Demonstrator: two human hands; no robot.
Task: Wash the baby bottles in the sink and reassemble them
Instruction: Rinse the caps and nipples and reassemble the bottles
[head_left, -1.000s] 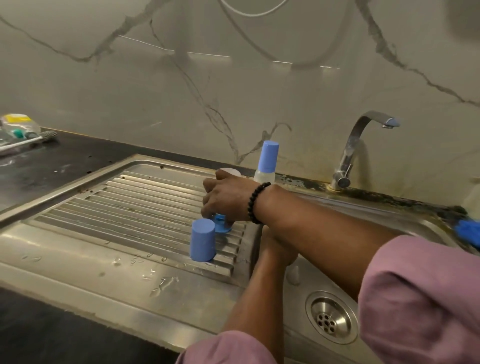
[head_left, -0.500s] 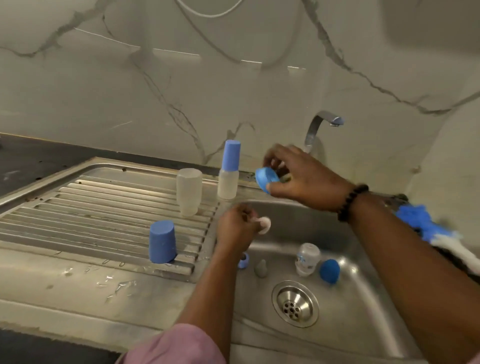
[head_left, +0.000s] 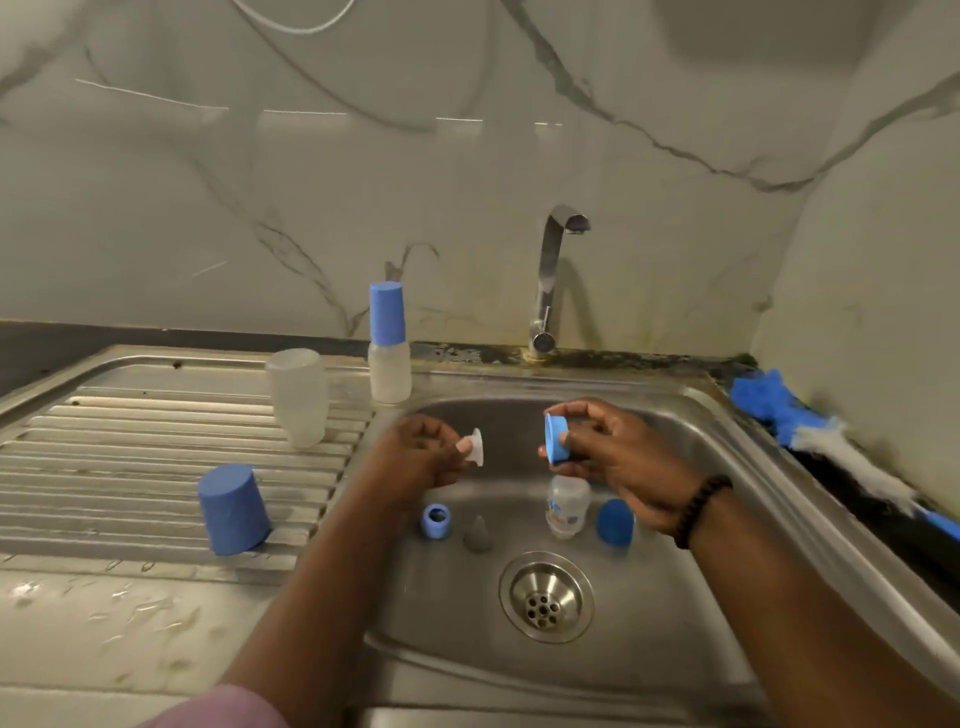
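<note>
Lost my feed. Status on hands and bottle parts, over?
Left hand pinches teat; right hand grips blue ring, apart over sink. Bottle, ring, teat, cap loose in basin. Nothing between them.

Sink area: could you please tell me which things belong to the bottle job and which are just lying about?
In the job: left hand pinching teat; right hand gripping blue ring; bottle in basin; assembled bottle.
Lying about: tap; blue brush.
</note>
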